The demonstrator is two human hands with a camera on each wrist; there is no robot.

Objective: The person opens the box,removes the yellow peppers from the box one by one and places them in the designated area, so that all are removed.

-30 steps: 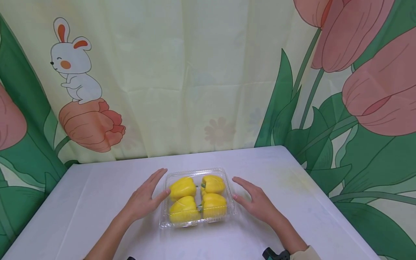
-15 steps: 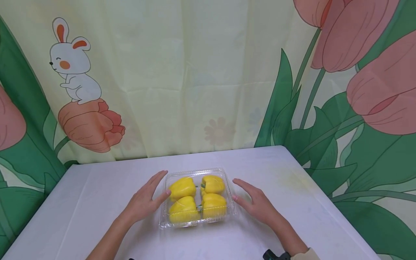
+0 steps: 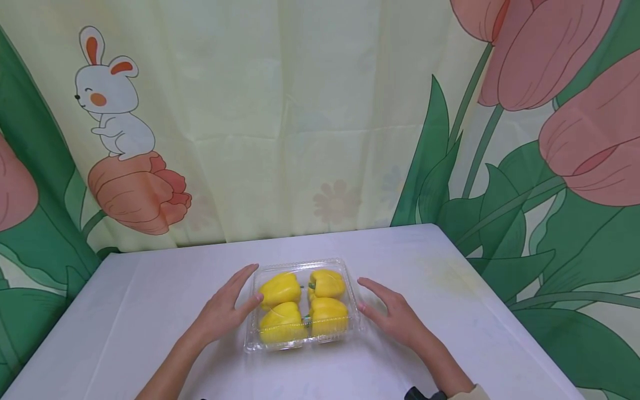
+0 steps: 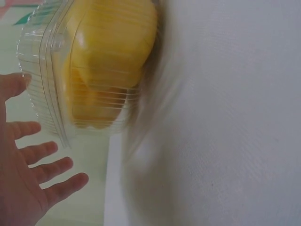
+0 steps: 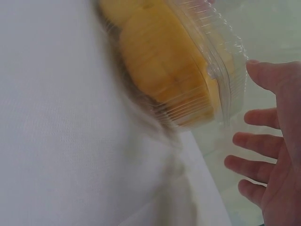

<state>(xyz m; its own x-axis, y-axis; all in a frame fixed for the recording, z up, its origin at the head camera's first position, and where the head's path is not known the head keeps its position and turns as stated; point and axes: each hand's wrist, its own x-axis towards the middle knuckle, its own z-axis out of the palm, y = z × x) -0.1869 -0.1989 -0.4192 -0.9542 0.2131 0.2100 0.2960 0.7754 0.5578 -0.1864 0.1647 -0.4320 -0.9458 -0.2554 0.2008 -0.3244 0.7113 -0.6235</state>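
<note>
A clear plastic clamshell box lies on the table in the head view, its lid down. Several yellow bell peppers with green stems are inside. At the box's left side is my left hand, fingers extended and thumb tip over the lid's edge. My right hand is on the other side, fingers spread and thumb tip close to the rim. Both wrist views show the thumbs at the lid edge; whether they touch it I cannot tell. Neither hand grips the box.
A white cloth covers the table, which has its far edge just behind the box. Beyond hangs a pale curtain printed with tulips and a rabbit. A dark device shows at my right wrist.
Both hands stay almost still beside the box, the fingertips sinking very slightly. Box and peppers have not moved. The curtain at the right shifts a little.
</note>
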